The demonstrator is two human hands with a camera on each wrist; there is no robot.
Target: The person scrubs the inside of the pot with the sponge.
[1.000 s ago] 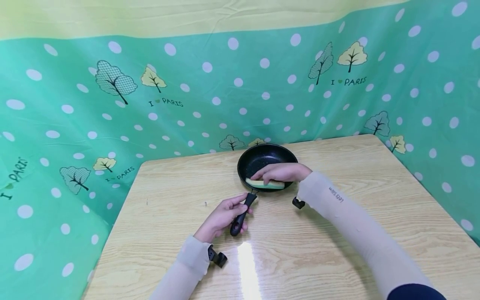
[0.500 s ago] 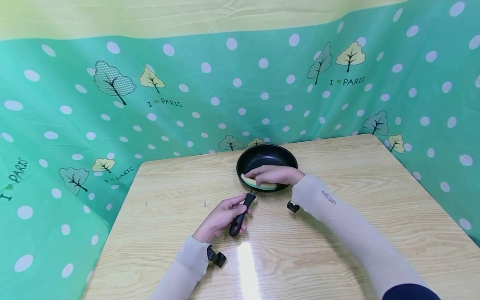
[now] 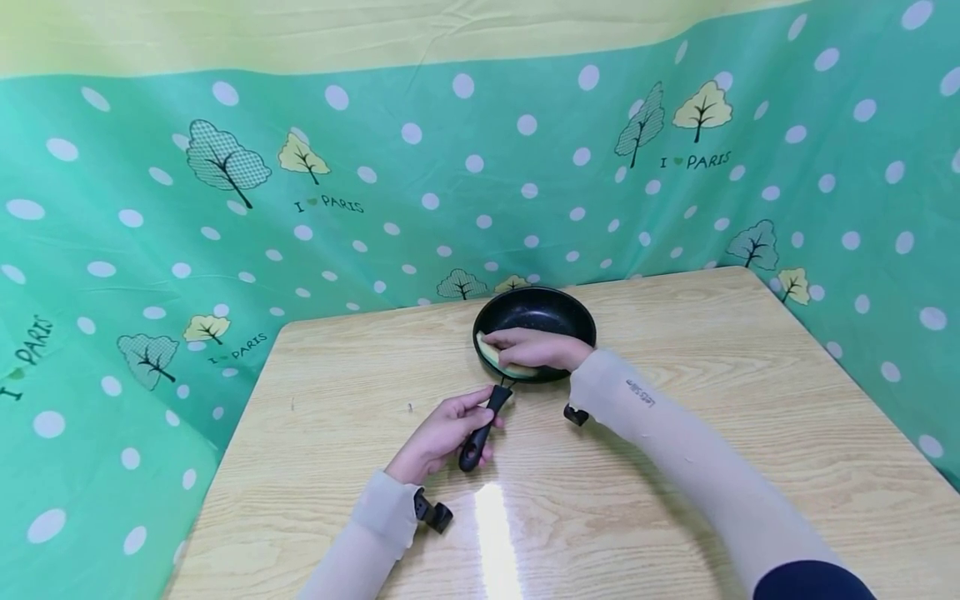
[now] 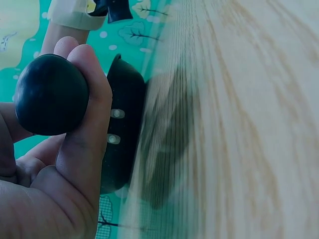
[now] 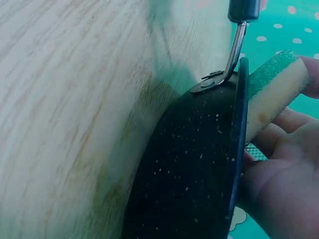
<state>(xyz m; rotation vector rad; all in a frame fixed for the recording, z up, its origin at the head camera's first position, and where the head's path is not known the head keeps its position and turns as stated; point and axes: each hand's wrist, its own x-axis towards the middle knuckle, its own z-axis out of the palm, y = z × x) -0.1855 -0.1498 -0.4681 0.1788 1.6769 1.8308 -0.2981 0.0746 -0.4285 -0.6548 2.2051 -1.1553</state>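
A black frying pan [image 3: 551,308] sits at the back middle of the table, its handle [image 3: 476,446] pointing toward me. My left hand [image 3: 442,429] grips that handle, fingers curled round it; the left wrist view shows the handle's rounded end [image 4: 52,94] close up. Inside the pan's near left rim, my right hand [image 3: 536,346] holds a sponge [image 3: 491,354] with a pale yellow side and a green scouring side. From the right wrist, the sponge [image 5: 279,89] stands tilted against the rim, pinched between fingers and thumb. The right fingertips are partly hidden behind the pan.
The wooden table [image 3: 337,375] spreads out on both sides of the pan. A green dotted curtain [image 3: 420,167] hangs behind it and along the sides. Each wrist wears a small black camera mount, such as the left one [image 3: 433,511].
My right hand has slid the sponge leftward along the pan's near wall, turning it to follow the curve. The left hand and the pan have stayed in place.
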